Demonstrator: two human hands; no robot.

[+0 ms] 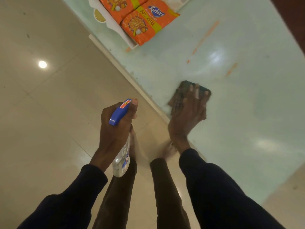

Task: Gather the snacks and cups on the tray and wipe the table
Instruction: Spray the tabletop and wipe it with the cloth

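Observation:
My right hand [188,111] presses flat, fingers straight, on a dark folded cloth [183,90] lying on the pale green table [239,104] near its left edge. My left hand [115,128] grips a clear spray bottle [121,161] with a blue trigger head [119,112], held over the floor left of the table. At the top, a white tray [118,31] holds two orange snack packets [145,25]. Orange smears [208,33] streak the table between the tray and the cloth. No cups are visible.
The table's white edge [125,66] runs diagonally from upper left to lower middle. Beige floor tiles [49,104] fill the left side. My legs and feet show below the hands. A dark brown object [293,19] cuts the top right corner.

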